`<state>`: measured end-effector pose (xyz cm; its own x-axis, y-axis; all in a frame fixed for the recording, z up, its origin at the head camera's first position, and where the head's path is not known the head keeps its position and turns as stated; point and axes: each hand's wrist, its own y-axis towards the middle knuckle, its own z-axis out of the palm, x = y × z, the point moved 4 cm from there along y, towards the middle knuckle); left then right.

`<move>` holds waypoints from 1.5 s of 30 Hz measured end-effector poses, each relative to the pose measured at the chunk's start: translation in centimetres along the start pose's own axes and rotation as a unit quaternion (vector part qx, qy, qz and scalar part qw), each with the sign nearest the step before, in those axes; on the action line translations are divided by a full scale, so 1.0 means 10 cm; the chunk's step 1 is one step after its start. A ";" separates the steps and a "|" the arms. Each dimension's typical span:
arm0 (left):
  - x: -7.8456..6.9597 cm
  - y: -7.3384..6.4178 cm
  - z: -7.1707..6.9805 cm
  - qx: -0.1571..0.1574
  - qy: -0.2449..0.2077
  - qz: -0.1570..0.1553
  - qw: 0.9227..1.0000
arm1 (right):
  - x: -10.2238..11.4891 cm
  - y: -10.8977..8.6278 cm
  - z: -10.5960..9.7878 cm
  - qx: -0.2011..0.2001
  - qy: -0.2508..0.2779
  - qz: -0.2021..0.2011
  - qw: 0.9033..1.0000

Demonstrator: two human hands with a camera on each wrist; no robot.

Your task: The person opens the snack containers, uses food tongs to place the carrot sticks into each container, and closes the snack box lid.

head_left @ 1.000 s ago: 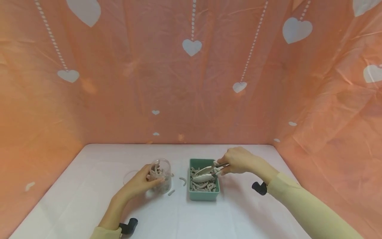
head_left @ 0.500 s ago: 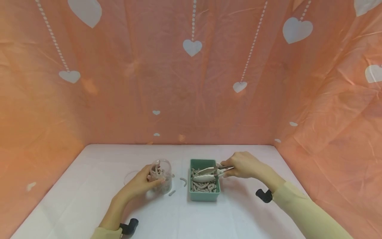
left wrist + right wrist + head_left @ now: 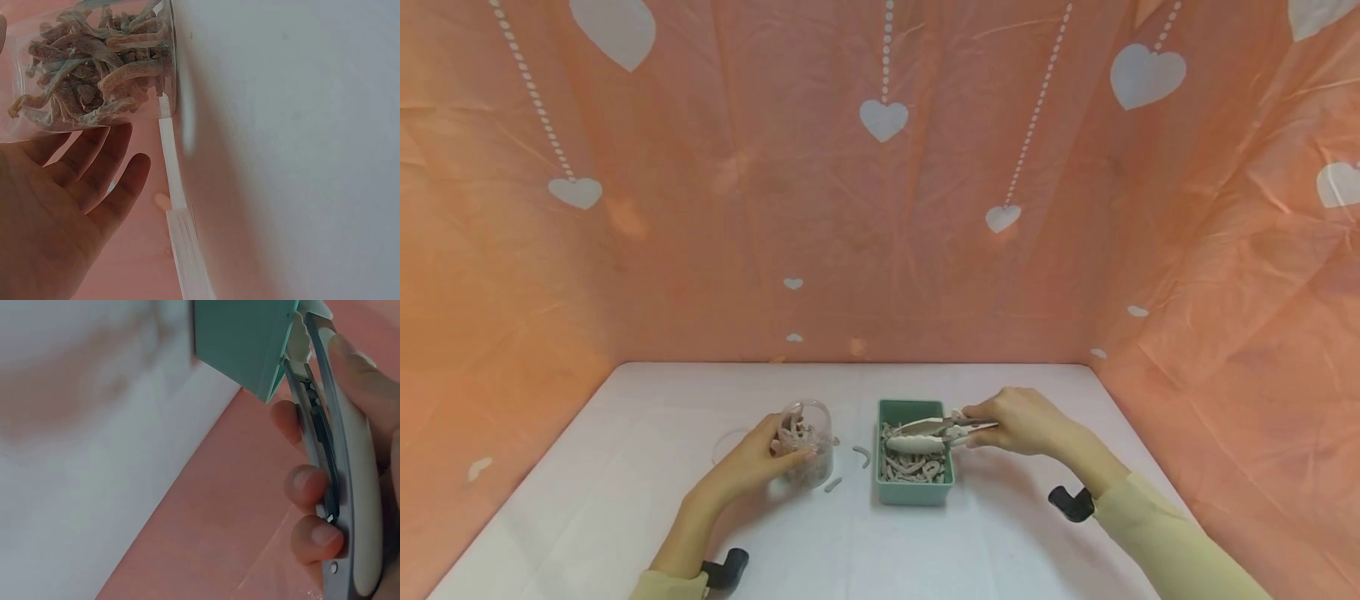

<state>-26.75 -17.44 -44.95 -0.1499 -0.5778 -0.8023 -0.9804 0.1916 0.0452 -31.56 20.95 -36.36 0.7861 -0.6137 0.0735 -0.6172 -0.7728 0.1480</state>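
Observation:
My left hand (image 3: 756,462) holds a clear plastic jar (image 3: 817,475) that stands on the table's left half. Its thumb lies across the near side. Curved greyish-brown strips (image 3: 87,69) fill much of the jar in the left wrist view. With its fingers curled round the handles, my right hand (image 3: 1022,421) grips a pair of tongs (image 3: 917,445) with pale scalloped tips. Those tips lie low in a green rectangular box (image 3: 913,494), over more of the same strips (image 3: 917,473). In the right wrist view, the handles stand a little apart.
Two loose strips, a curved one (image 3: 861,455) and a short one (image 3: 833,484), lie between jar and box. A clear round lid (image 3: 724,442) is partly hidden behind my left hand. Orange cloth (image 3: 880,250) with white hearts hangs behind the white table (image 3: 902,558).
My right hand has drawn back to the right and slightly nearer, and the tongs have tilted flatter, tips still inside the box. My left hand and the jar stay put.

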 end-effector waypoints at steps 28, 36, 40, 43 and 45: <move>-0.01 -0.01 0.00 0.000 0.003 -0.005 1.000 | -0.04 -0.28 0.09 -0.105 0.073 0.077 0.989; -0.01 -0.02 0.00 -0.001 0.005 0.001 1.000 | -0.02 -0.28 0.08 -0.119 0.086 0.075 0.986; -0.01 -0.02 0.00 -0.001 0.009 0.000 1.000 | 0.00 -0.26 0.06 -0.144 0.085 0.057 0.984; -0.01 -0.01 0.00 0.000 0.009 -0.002 1.000 | 0.02 -0.24 0.04 -0.165 0.078 0.041 0.982; -0.02 -0.01 0.00 0.000 0.009 -0.002 1.000 | 0.03 -0.22 0.02 -0.173 0.076 0.034 0.981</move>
<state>-26.63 -17.35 -44.81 -0.1477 -0.5923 -0.7920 -0.9812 0.1883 0.0421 -29.94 22.45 -36.85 0.7551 -0.6111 0.2373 -0.6412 -0.6131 0.4615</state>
